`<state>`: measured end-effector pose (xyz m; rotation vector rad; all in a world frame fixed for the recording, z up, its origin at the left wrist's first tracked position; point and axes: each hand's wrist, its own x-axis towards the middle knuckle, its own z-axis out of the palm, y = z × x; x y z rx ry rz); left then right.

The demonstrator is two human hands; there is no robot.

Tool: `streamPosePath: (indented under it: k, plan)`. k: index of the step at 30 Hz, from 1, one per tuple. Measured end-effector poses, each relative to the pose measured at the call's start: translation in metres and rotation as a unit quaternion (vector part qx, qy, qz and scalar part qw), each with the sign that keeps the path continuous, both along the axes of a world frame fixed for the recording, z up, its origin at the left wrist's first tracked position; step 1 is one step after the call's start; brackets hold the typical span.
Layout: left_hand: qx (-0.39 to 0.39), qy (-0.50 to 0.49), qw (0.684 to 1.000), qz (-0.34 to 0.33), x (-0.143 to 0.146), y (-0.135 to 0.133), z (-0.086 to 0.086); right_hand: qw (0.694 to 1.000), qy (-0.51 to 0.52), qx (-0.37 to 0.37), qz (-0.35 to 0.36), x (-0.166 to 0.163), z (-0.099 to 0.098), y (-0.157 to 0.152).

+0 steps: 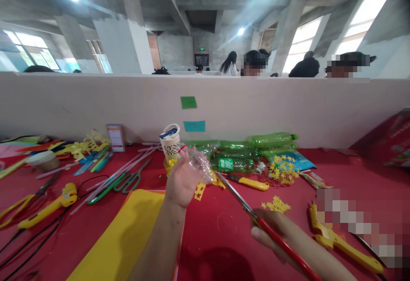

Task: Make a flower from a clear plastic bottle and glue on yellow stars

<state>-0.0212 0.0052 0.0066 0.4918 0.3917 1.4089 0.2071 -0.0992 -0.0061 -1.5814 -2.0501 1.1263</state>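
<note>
My left hand [183, 181] is closed round a clear plastic bottle [198, 163] with a red cap ring, held tilted above the red table [224, 229]. My right hand [275, 232] grips red-handled scissors [250, 206]; their blades point up-left and touch the bottle's lower end. Just behind the bottle stands a white patterned paper cup [170, 142]. Small yellow paper stars [277, 205] lie scattered to the right of the scissors.
Green plastic bottles [253, 148] lie along the white partition wall [96, 101]. A yellow box cutter [253, 182], green scissors [128, 181], glue guns [48, 206] [339, 240], straws and a yellow foam sheet [124, 234] cover the table. People sit beyond the partition.
</note>
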Motion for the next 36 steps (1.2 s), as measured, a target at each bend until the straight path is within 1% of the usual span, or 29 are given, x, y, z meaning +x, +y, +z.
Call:
streamPosePath:
  k: [3,5,9,14,20,24,28,32,36]
  plan:
    - [-0.013,-0.027,1.000,0.005,-0.006,0.001,0.001,0.999,-0.048,0.000,-0.012,0.002,-0.001,0.000]
    - [-0.017,-0.037,0.999,0.002,-0.006,0.002,0.001,0.998,-0.056,-0.012,-0.015,-0.001,0.001,0.000]
    - [-0.037,-0.034,0.999,0.011,0.000,0.001,0.000,0.999,-0.026,-0.027,-0.008,-0.008,0.008,-0.002]
    - [-0.036,-0.021,0.999,0.009,0.006,-0.001,0.000,0.999,-0.007,-0.046,0.001,-0.010,0.014,-0.004]
    - [-0.017,-0.016,1.000,0.011,0.010,0.000,-0.005,1.000,-0.002,-0.024,0.004,-0.009,0.006,-0.001]
    - [0.003,-0.006,1.000,-0.001,0.014,-0.002,-0.007,1.000,0.002,-0.007,-0.001,-0.010,0.001,0.001]
    - [0.011,0.004,1.000,-0.009,0.017,-0.005,-0.007,1.000,0.013,-0.020,-0.008,-0.010,0.004,0.000]
    - [-0.001,0.008,1.000,-0.002,0.018,-0.006,-0.006,0.998,0.032,-0.034,-0.037,-0.012,0.008,-0.003]
    - [0.012,0.011,1.000,-0.005,0.017,-0.006,-0.007,0.998,0.035,-0.038,-0.031,-0.012,0.007,-0.001]
